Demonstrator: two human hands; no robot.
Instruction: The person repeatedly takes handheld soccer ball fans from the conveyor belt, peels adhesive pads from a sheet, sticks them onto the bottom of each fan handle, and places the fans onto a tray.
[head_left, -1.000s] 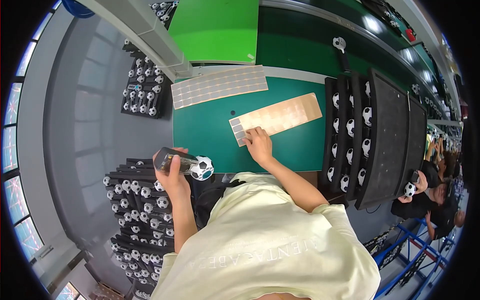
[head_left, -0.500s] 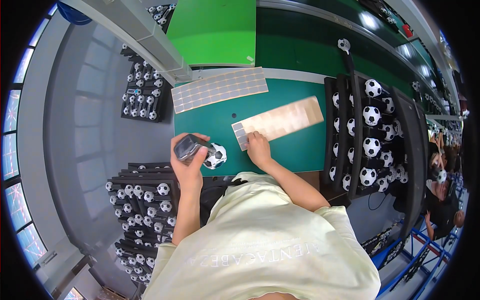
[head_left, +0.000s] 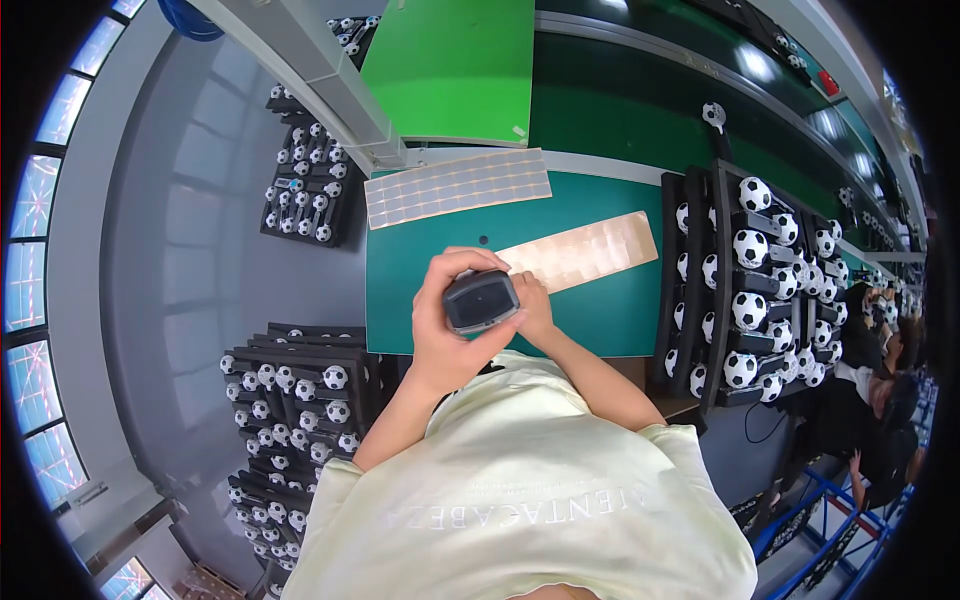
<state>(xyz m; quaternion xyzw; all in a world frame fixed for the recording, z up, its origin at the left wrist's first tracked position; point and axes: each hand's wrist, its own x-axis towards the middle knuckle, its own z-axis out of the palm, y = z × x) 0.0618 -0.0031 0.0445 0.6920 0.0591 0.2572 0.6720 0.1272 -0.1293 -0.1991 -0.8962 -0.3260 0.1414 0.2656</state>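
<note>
My left hand [head_left: 450, 320] is wrapped round a soccer-ball piece with a black block-shaped base [head_left: 481, 301]. The flat dark underside of the base faces up, and the ball end is hidden beneath it. Close against its right side is my right hand [head_left: 533, 305], fingers bent and partly covered by the base. Whatever they pinch, if anything, cannot be made out. Under and beyond the right fingers lies a tan backing sheet [head_left: 590, 252], mostly bare of stickers. A fuller sheet of grey stickers [head_left: 460, 187] lies farther back on the green table [head_left: 395, 290].
Racks of soccer-ball pieces [head_left: 750, 250] stand close to the table's right edge. More stacked racks [head_left: 290, 400] are at the near left and another group [head_left: 305, 185] at the far left. A grey post [head_left: 310, 75] rises at the back left. People [head_left: 860, 400] are at the far right.
My left hand has moved right, bringing the piece over to my right hand and turning its base upward. The ball has gone out of sight. My right hand has shifted slightly right.
</note>
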